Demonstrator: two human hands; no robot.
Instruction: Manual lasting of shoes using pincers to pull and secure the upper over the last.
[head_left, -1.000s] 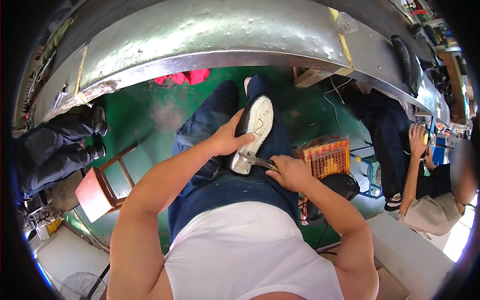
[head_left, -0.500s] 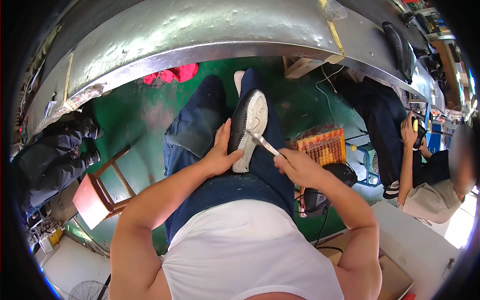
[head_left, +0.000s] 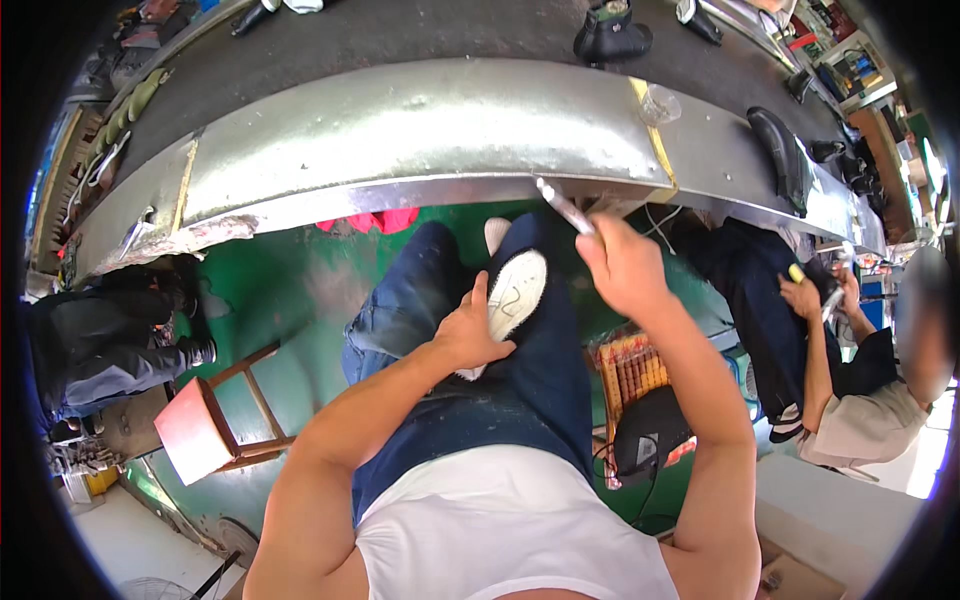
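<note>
On my lap lies a shoe [head_left: 517,296] turned bottom up, its pale, rough sole facing me and a dark line curving across it. My left hand [head_left: 472,335] grips the shoe at its side, thumb reaching over the sole and fingers along the edge. Raised to the right of the shoe, my right hand [head_left: 628,265] is closed around a silver metal hand tool [head_left: 567,208]. The tool's head points up and left, in front of the bench edge and apart from the shoe; its exact kind is unclear.
A long metal-edged bench [head_left: 420,130] runs across the front, with a black boot [head_left: 612,35] and other shoes on it. A wooden stool [head_left: 195,430] stands left. At right are a beaded seat cover [head_left: 632,370], a black bag [head_left: 648,435] and a seated co-worker [head_left: 865,400].
My right hand has lifted the tool off the sole, up and forward. The view has tilted up, showing more of the bench. My left hand still holds the shoe.
</note>
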